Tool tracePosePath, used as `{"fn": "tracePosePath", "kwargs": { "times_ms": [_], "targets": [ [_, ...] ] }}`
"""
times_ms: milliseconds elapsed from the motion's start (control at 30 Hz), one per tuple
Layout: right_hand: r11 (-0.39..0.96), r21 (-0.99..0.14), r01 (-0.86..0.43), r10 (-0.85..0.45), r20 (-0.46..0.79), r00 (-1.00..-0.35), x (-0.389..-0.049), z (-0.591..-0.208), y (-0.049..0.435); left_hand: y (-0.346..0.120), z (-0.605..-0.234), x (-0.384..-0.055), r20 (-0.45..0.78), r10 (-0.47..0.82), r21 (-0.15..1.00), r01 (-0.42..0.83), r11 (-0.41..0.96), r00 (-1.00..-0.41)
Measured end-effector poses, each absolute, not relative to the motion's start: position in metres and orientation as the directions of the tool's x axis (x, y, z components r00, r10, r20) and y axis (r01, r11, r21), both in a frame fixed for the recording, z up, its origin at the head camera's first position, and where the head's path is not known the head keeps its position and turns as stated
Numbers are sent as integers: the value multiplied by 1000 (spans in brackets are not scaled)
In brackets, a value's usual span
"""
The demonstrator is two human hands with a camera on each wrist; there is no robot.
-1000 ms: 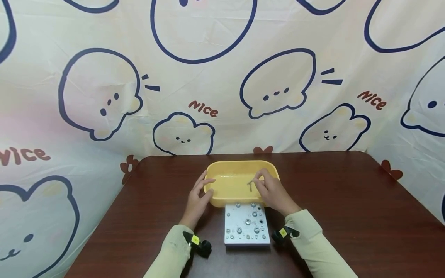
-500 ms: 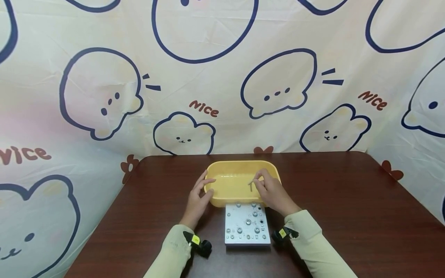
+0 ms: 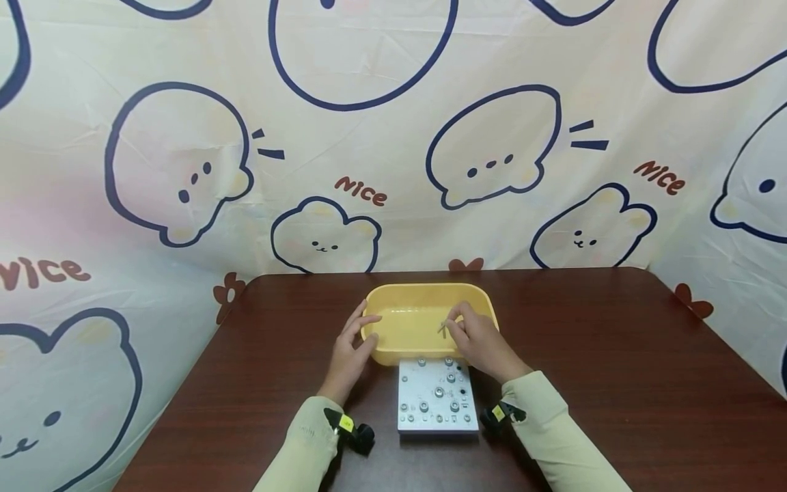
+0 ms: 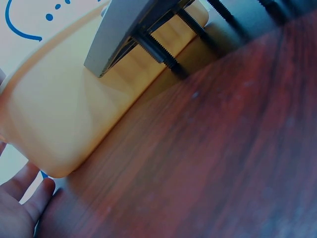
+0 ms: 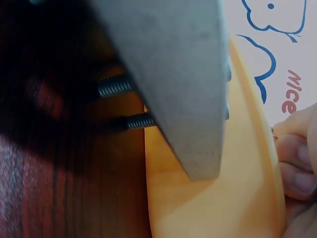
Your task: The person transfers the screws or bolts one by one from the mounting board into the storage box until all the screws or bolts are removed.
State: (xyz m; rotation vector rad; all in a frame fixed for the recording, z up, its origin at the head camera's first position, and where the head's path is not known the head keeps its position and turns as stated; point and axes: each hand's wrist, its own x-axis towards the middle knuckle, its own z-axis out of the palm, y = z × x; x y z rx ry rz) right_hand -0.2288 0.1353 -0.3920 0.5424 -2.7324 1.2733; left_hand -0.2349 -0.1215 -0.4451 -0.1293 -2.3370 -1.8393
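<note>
A yellow plastic tray (image 3: 430, 288) lies across the table. My left hand (image 3: 350, 352) holds its left end, index finger over the rim and thumb at the front corner; the left wrist view shows fingertips (image 4: 22, 181) at the tray's corner. Above the tray's right half, my right hand (image 3: 486, 345) pinches a small thin metal piece (image 3: 443, 330) with one arm pointing left and one down, too small to name surely. In the right wrist view the curled fingers (image 5: 299, 171) sit beyond the tray's rim. Directly before the tray is a silver metal plate (image 3: 421, 383) set with several bolts.
Threaded rods (image 4: 158, 52) stick out under the plate in both wrist views, raising it over the dark wooden table (image 3: 258, 383). A cartoon-printed cloth (image 3: 393, 150) hangs behind the table and at its sides. Black wrist cameras (image 3: 361, 439) flank the plate.
The metal piece in my right hand has turned slightly between the fingertips. Left hand, tray and plate stay where they were.
</note>
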Motion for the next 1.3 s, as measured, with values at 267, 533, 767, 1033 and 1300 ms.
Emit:
{"fn": "tracePosePath", "kwargs": {
  "times_ms": [267, 533, 767, 1033, 1300],
  "targets": [
    [628, -679, -381, -303, 238, -923, -230, -392, 135, -122, -445, -234, 188, -27, 957, 177, 230, -982],
    [655, -659, -371, -279, 246, -928, -231, -396, 133, -121, -436, -229, 196, -5, 956, 190, 225, -981],
    [687, -631, -362, -256, 255, -932, -231, -397, 130, -118, -411, -211, 191, 13, 956, 189, 225, -982],
    [689, -625, -367, -257, 263, -930, -231, -397, 130, -118, -412, -211, 190, 10, 956, 187, 228, -982],
    [697, -617, -365, -257, 260, -931, -230, -395, 129, -118, -411, -212, 186, 17, 956, 185, 227, -982]
  ]
}}
